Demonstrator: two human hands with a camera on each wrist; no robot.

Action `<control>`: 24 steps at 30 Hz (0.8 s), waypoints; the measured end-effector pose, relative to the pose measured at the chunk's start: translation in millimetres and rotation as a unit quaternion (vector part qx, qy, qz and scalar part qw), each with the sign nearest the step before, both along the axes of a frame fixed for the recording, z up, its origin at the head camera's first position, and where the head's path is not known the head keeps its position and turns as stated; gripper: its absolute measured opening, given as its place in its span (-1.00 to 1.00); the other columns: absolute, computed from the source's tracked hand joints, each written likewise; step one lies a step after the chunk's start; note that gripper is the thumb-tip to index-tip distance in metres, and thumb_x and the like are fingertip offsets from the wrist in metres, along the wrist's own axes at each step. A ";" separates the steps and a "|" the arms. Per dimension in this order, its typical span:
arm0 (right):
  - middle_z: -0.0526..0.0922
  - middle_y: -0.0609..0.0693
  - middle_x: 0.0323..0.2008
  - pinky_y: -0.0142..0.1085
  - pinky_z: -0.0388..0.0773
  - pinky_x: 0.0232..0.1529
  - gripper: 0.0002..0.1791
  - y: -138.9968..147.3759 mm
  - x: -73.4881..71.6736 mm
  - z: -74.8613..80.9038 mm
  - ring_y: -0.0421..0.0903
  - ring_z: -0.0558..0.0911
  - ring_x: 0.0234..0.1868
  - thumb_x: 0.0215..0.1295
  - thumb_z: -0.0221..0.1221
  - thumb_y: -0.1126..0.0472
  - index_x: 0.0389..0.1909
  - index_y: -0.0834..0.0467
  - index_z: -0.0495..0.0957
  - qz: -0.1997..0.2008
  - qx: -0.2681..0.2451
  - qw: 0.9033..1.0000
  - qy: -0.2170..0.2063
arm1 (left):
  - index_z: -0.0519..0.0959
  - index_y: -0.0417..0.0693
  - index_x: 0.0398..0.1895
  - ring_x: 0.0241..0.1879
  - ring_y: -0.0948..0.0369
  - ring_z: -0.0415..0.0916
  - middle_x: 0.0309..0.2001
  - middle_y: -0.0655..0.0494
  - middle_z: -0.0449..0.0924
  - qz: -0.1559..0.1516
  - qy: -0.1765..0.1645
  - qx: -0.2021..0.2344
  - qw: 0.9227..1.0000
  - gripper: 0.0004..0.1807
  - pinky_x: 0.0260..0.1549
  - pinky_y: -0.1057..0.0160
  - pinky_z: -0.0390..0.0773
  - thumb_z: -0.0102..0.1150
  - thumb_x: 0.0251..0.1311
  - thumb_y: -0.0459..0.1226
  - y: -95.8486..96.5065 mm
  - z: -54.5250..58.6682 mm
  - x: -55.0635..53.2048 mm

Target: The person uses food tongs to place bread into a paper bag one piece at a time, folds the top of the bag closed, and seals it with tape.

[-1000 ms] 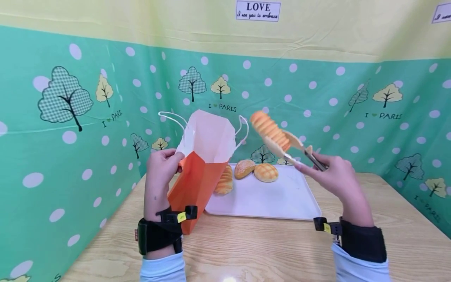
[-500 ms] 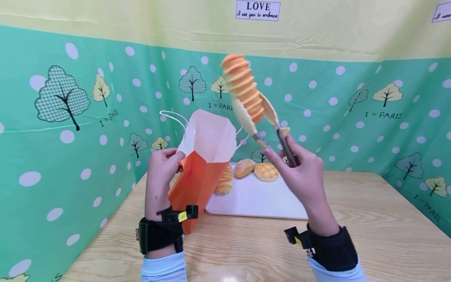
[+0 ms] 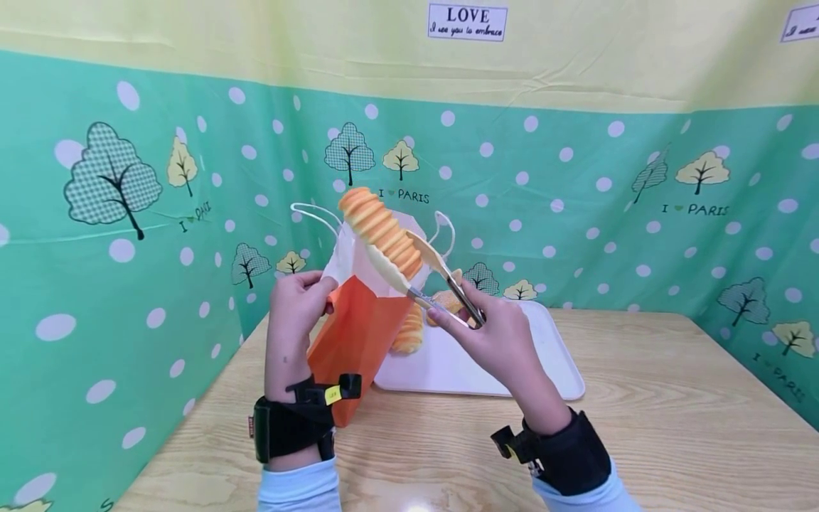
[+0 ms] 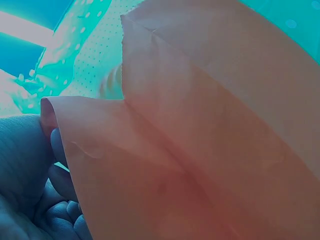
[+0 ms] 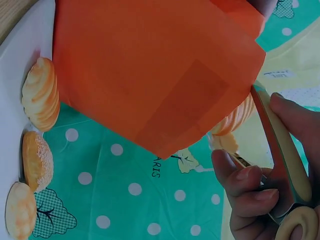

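My left hand (image 3: 297, 302) pinches the near left rim of an orange paper bag (image 3: 358, 334), which leans with its white-lined mouth open. In my right hand (image 3: 495, 334) is a pair of tongs (image 3: 457, 291) with pale tips and metal arms. A ridged bread roll (image 3: 377, 227) sits between the tong tips, tilted, overlapping the bag's mouth in the head view. In the right wrist view, the roll (image 5: 235, 120) is partly hidden behind the bag (image 5: 150, 65). The left wrist view shows the bag's inside (image 4: 200, 140) and my fingers (image 4: 60, 180) at its rim.
Behind the bag, a white tray (image 3: 550, 355) lies on the wooden table (image 3: 652, 427). Another ridged roll (image 3: 407, 333) is on it, beside a sesame bun (image 5: 39, 161) and a round bun (image 5: 21, 210). White cord handles (image 3: 313, 208) rise from the bag. A patterned curtain (image 3: 576, 185) surrounds the table.
My right hand has carried the tongs and roll leftward, rising first and then lowering, from above the tray to the bag's mouth. My left hand and the bag have stayed nearly still.
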State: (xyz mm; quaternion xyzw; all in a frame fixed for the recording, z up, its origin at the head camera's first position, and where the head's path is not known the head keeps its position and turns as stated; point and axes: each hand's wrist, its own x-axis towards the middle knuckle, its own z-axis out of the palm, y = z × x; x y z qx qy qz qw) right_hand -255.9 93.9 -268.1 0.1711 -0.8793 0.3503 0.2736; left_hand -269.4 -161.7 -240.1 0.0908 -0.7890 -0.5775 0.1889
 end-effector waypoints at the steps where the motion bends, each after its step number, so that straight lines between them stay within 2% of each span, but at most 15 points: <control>1: 0.55 -0.08 -0.61 -0.31 0.19 -0.74 -0.11 0.2 -0.1 0.0 -0.14 0.31 -0.68 -0.05 0.15 -0.40 0.23 0.09 0.40 -0.003 0.005 1.000 -0.009 | 0.63 -0.21 -0.18 -0.63 0.20 0.42 -0.66 0.15 0.39 0.000 -0.001 0.001 1.000 -0.71 -0.50 0.37 0.51 0.02 0.15 -0.25 -0.3 0.0 -0.2; 8: 0.53 -0.08 -0.63 -0.30 0.21 -0.74 -0.10 2.1 0.9 3.7 -0.13 0.33 -0.69 -0.06 0.13 -0.42 0.24 0.07 0.39 -0.004 0.015 1.000 -0.026 | 0.62 -0.21 -0.21 -0.55 0.08 0.46 -0.67 0.14 0.37 0.004 -0.002 -0.005 1.000 -0.72 -0.46 0.33 0.50 0.02 0.16 -0.24 -0.3 0.9 -0.5; 13: 0.56 -0.10 -0.59 -0.29 0.20 -0.74 -0.07 3.3 1.2 5.0 -0.12 0.32 -0.71 -0.10 0.14 -0.43 0.26 0.05 0.37 -0.006 0.011 0.999 -0.033 | 0.62 -0.21 -0.17 -0.57 0.14 0.45 -0.65 0.13 0.40 0.003 -0.006 -0.002 1.000 -0.71 -0.46 0.36 0.51 0.02 0.16 -0.23 -0.8 0.3 -0.8; 18: 0.57 -0.13 -0.55 -0.28 0.15 -0.76 -0.04 5.6 0.3 5.3 -0.12 0.23 -0.77 -0.21 0.19 -0.46 0.25 -0.04 0.39 -0.019 0.001 1.000 -0.021 | 0.62 -0.22 -0.18 -0.58 0.17 0.45 -0.67 0.17 0.43 0.003 -0.003 -0.006 1.000 -0.70 -0.51 0.36 0.46 0.01 0.15 -0.23 -3.8 -1.2 -1.1; 24: 0.58 -0.16 -0.56 -0.28 0.17 -0.75 -0.05 6.2 -1.3 4.4 -0.17 0.21 -0.81 -0.19 0.18 -0.46 0.27 -0.06 0.36 -0.015 0.013 1.000 -0.005 | 0.63 -0.18 -0.15 -0.61 0.19 0.42 -0.67 0.15 0.40 0.008 -0.004 -0.001 1.000 -0.69 -0.44 0.28 0.46 0.03 0.16 -0.21 -5.7 -2.5 0.0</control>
